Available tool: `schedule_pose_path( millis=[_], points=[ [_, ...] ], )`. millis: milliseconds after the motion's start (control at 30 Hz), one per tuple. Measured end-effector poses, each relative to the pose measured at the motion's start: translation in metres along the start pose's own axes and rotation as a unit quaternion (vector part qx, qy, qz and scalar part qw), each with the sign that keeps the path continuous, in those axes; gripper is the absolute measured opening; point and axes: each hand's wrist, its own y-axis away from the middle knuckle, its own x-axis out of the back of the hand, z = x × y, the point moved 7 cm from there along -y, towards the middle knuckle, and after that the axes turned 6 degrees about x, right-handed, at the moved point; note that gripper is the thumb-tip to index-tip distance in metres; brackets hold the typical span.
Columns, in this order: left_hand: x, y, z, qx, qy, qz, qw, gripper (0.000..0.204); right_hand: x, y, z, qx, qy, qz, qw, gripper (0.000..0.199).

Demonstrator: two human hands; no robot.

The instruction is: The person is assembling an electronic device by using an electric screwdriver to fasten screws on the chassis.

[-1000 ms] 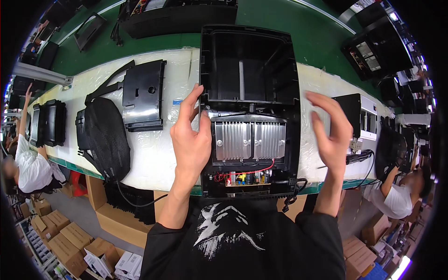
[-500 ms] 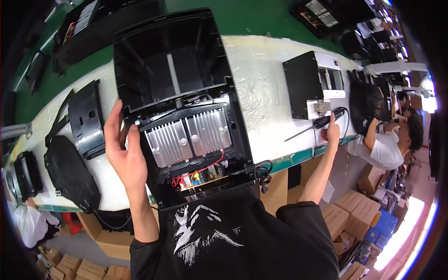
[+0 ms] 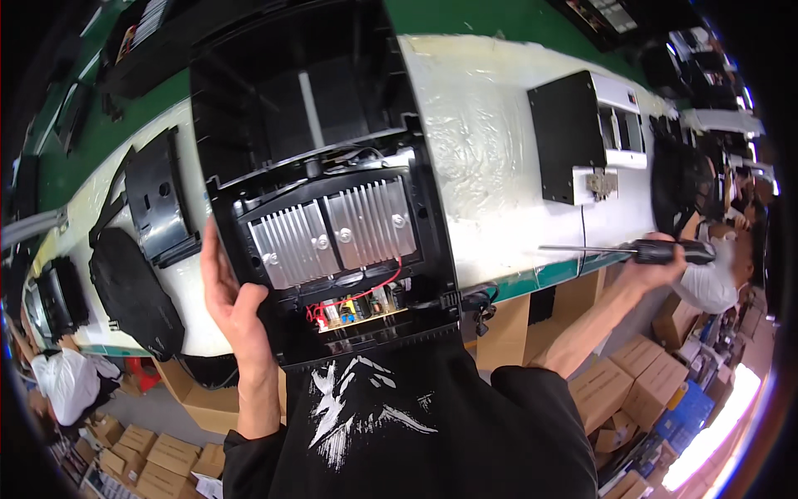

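Right hand (image 3: 657,258) is wrapped tight around the black handle of a screwdriver (image 3: 632,249), thin steel shaft pointing back left over the table edge, well off to the side. Left hand (image 3: 229,308) is flat and open against the left edge of the black plastic casing (image 3: 332,191), fingers up along the rim, steadying rather than gripping. The casing sits dead centre on the white table (image 3: 490,141), right in front of the body, with its open back facing up.

I'd say keep that left palm pressed firm so the shell doesn't skate on the slick covering, and bring the tip in straight down, not angled.

Inside: two ribbed bare-metal heat sinks (image 3: 332,233), shiny, with round screw heads. Below them red wires (image 3: 366,291) and a small circuit board. The shell is matte, hard, boxy.
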Motion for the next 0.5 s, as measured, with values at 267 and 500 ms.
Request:
schedule_pose_path(
  millis=[267, 500],
  points=[
    [-0.038, -0.007, 0.007, -0.023, -0.003, -0.017, 1.000, 0.078, -0.137, 0.022, -0.144, 0.227, -0.069, -0.069, 0.969, 0.043],
    [-0.025, -0.010, 0.003, -0.016, 0.003, -0.043, 0.999, 0.077, -0.164, 0.043, -0.166, 0.296, -0.024, -0.193, 0.935, 0.083]
  ],
)
